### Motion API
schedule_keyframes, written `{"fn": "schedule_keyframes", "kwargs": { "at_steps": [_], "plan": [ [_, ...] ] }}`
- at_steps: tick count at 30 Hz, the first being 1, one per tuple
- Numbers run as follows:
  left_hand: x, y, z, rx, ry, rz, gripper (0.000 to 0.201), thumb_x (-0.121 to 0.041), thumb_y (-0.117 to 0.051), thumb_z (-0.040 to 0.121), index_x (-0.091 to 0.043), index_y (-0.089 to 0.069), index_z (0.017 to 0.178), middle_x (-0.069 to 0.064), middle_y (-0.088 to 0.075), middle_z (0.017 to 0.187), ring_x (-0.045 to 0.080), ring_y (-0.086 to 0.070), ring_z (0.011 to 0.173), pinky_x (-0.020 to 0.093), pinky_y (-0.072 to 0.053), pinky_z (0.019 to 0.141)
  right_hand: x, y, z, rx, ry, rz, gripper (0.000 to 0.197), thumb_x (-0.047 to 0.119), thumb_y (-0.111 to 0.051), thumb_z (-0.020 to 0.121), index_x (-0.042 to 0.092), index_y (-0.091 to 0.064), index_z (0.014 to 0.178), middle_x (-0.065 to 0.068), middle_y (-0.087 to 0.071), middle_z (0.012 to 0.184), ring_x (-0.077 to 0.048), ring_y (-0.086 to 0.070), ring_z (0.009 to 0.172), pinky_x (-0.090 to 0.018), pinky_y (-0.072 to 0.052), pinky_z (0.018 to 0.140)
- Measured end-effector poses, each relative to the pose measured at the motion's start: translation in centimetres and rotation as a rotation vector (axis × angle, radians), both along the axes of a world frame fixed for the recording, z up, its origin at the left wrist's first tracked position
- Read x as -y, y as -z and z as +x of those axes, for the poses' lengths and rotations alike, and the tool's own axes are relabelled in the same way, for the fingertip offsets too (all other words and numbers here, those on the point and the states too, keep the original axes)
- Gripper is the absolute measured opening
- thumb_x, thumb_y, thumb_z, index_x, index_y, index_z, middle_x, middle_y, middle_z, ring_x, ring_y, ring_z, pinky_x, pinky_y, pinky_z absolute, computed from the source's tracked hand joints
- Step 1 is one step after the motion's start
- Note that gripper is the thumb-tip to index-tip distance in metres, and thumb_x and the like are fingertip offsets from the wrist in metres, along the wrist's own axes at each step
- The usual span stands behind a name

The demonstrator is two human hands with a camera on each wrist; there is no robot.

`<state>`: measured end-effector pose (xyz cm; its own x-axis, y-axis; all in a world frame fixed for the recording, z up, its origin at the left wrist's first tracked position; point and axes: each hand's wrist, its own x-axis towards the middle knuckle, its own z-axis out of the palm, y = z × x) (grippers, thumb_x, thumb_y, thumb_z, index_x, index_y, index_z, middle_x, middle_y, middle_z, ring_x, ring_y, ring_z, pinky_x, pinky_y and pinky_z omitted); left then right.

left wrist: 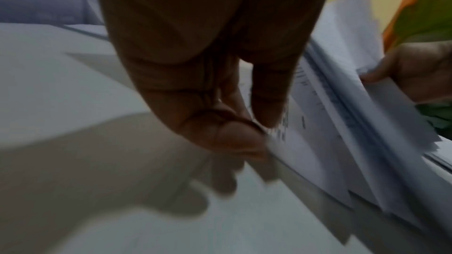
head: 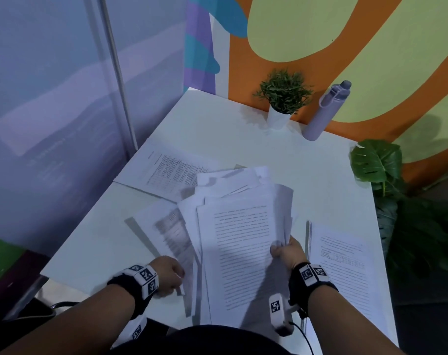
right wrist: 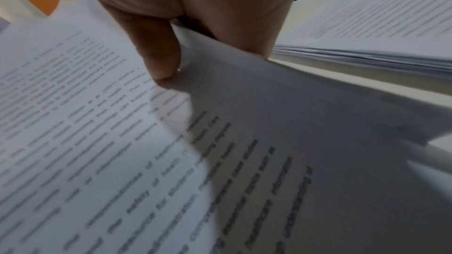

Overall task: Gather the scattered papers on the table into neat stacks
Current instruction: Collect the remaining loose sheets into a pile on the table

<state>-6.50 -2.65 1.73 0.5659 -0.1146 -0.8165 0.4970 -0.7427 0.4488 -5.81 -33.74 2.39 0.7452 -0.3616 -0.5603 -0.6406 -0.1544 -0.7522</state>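
White table (head: 243, 139), painted wall behind. Right hand (head: 288, 253) pinches the fanned sheaf of printed pages (head: 243, 242); left hand (head: 167, 275) nips its edge. Light, floppy, slippery; better gripped along both long edges.

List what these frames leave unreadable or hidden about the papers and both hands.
- Head view: the left hand fingertips are hidden behind the held bundle; the sheet count is too fine to tell.
- Left wrist view: motion blur smears the print on the sheet at the fingers.
- Right wrist view: the right hand is cut off by the top edge; only some words are legible.
- Head view: the print on the right stack is too small.
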Motion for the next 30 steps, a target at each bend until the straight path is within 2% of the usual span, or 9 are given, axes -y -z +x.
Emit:
{"fn": "schedule_keyframes", "kwargs": {
  "at_steps": [3,6,8,10,14,17,20,25,30],
  "plan": [
    [0.1,-0.8,0.8,0.151,0.079,0.065,0.007,-0.023,-0.060,0.084,-0.019,-0.064,0.087,0.002,-0.060,0.065,0.014,-0.054,0.049,0.019,-0.042,0.047,0.3,-0.2,0.7,-0.011,0.006,-0.070,0.038,-0.013,-0.050,0.087,-0.001,-0.053,0.123,-0.012,-0.058,0.105,-0.022,-0.054,0.091,-0.018,-0.047,0.078],
    [-0.5,-0.4,3.1,0.498,0.125,0.218,0.017,-0.033,-0.061,0.082,-0.026,-0.062,0.097,0.006,-0.064,0.106,0.018,-0.060,0.089,0.023,-0.048,0.077,0.4,-0.3,0.5,-0.009,-0.021,-0.160,0.030,-0.008,-0.048,0.088,0.005,-0.057,0.114,-0.007,-0.061,0.092,-0.017,-0.053,0.071,-0.014,-0.051,0.062],
    [-1.0,1.0,4.4,0.571,0.226,0.295,0.048,-0.034,-0.062,0.083,-0.024,-0.051,0.129,0.010,-0.038,0.145,0.025,-0.045,0.125,0.034,-0.039,0.104,0.3,-0.1,0.1,-0.053,-0.079,-0.235,0.023,0.005,-0.050,0.090,0.011,-0.058,0.111,-0.009,-0.063,0.093,-0.015,-0.053,0.069,-0.022,-0.049,0.067],
    [-1.3,1.9,5.0,0.533,0.381,0.399,0.067,-0.035,-0.058,0.086,-0.029,-0.027,0.145,0.004,-0.003,0.160,0.028,-0.015,0.144,0.043,-0.025,0.115,0.2,0.1,-0.3,-0.105,-0.144,-0.294,0.026,0.012,-0.050,0.091,0.016,-0.055,0.116,-0.005,-0.060,0.087,-0.014,-0.052,0.067,-0.022,-0.043,0.057],
    [-1.6,3.2,4.8,0.424,0.513,0.486,0.073,-0.040,-0.052,0.088,-0.033,-0.012,0.148,0.002,-0.001,0.160,0.030,-0.014,0.144,0.049,-0.026,0.113,0.2,0.6,-0.7,-0.108,-0.150,-0.281,0.045,0.011,-0.047,0.089,0.026,-0.049,0.131,-0.005,-0.062,0.100,-0.024,-0.059,0.082,-0.027,-0.048,0.070],
    [-1.0,3.1,4.3,0.510,0.548,0.515,0.061,-0.041,-0.049,0.088,-0.030,-0.026,0.143,0.004,-0.033,0.146,0.028,-0.041,0.126,0.043,-0.041,0.100,0.5,0.5,-0.6,-0.042,-0.109,-0.266,0.037,0.006,-0.048,0.087,0.021,-0.059,0.119,-0.006,-0.067,0.099,-0.024,-0.063,0.083,-0.033,-0.054,0.074],
    [-0.6,2.3,4.9,0.640,0.521,0.496,0.038,-0.037,-0.049,0.088,-0.030,-0.051,0.124,0.003,-0.043,0.134,0.025,-0.044,0.118,0.039,-0.044,0.094,0.8,-0.2,-0.5,0.004,-0.097,-0.303,0.036,-0.002,-0.041,0.087,0.018,-0.061,0.108,-0.007,-0.066,0.097,-0.025,-0.059,0.083,-0.028,-0.049,0.077],
    [-0.5,2.3,6.7,0.581,0.531,0.473,0.039,-0.012,-0.054,0.086,-0.034,-0.056,0.118,-0.003,0.006,0.160,0.024,-0.004,0.146,0.050,-0.015,0.115,0.9,0.1,-0.4,0.004,-0.096,-0.286,0.045,-0.005,-0.039,0.085,0.018,-0.063,0.115,-0.008,-0.065,0.096,-0.026,-0.059,0.087,-0.029,-0.049,0.081],
    [-0.9,2.9,7.6,0.419,0.617,0.496,0.073,-0.004,-0.045,0.087,-0.027,-0.013,0.149,0.002,0.013,0.159,0.024,0.003,0.148,0.049,-0.009,0.119,0.6,0.0,-0.4,0.004,-0.108,-0.217,0.029,-0.003,-0.045,0.089,0.021,-0.057,0.099,0.000,-0.062,0.082,-0.015,-0.057,0.072,-0.024,-0.047,0.067]
  ]
}}
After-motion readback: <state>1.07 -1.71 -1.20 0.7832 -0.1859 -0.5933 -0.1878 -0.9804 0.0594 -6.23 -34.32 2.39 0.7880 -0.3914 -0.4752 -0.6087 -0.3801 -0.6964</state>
